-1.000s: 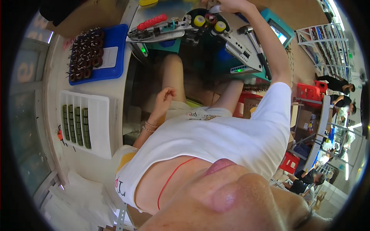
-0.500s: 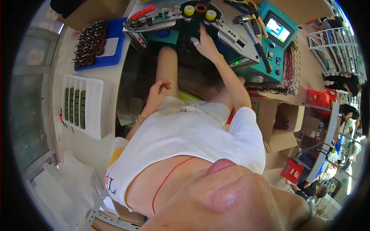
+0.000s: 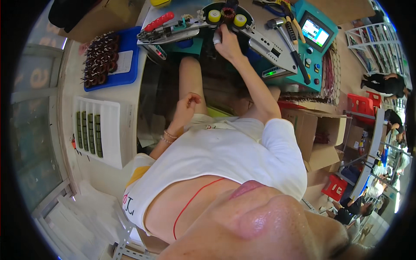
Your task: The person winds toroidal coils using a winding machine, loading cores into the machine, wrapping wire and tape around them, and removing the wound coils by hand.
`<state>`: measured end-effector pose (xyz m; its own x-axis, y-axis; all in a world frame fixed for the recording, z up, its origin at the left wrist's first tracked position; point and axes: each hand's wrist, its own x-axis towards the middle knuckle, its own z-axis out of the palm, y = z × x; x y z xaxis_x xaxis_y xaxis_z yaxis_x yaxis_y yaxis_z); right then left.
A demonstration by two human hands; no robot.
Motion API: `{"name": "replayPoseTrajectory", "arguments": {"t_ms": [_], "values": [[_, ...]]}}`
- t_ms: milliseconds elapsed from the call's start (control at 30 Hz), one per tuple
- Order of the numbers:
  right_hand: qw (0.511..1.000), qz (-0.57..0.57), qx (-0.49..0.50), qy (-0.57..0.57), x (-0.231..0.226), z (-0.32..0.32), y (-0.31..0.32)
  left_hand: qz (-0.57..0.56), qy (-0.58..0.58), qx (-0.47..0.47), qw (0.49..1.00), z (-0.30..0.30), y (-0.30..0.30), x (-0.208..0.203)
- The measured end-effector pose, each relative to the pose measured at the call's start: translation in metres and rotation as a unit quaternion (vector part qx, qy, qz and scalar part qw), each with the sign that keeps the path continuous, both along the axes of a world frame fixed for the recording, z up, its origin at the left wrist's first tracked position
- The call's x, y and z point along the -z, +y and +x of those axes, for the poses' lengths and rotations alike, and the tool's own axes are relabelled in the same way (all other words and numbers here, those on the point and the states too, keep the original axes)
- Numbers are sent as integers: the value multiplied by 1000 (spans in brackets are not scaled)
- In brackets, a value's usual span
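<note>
My right hand [image 3: 227, 45] reaches up to the front of a coil-winding machine [image 3: 274, 51]. A white wrap covers one of its fingers. Its fingertips are drawn together just below a ring-shaped copper coil [image 3: 228, 14]; what they grip, if anything, is too small to make out. One yellow roller [image 3: 214, 16] sits left of the coil and another yellow roller [image 3: 240, 20] sits right of it. Above my lap hangs my left hand [image 3: 187, 108], its fingers loosely bent and apart, with nothing visible in them.
At left, a blue tray [image 3: 130, 74] bears several wound coils, and a white tray [image 3: 113, 134] holds rows of dark green blocks. A red-handled clamp [image 3: 159, 21] stands on the machine's left arm. A hammer [image 3: 288, 43] lies by the teal control box [image 3: 328, 43]. Cardboard boxes [image 3: 323, 134] stand at right.
My right hand has drawn in against the underside of the coil, and its stretched index finger has bent. My left hand has shifted slightly right. The whole view has tilted a little.
</note>
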<state>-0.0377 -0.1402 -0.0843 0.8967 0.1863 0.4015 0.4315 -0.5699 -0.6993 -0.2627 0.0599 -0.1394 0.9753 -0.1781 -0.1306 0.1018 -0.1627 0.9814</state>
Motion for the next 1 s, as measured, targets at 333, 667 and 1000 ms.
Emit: {"name": "replayPoseTrajectory", "arguments": {"t_ms": [333,667,1000], "values": [[897,-372,-194,140,-81,-21,-37,-9,-21,8,1000,28,-27,-21],[950,260,127,114,-105,18,-428,75,88,-8,993,-9,-44,0],[791,-338,477,182,56,65,-695,89,61,118,987,42,-132,12]]}}
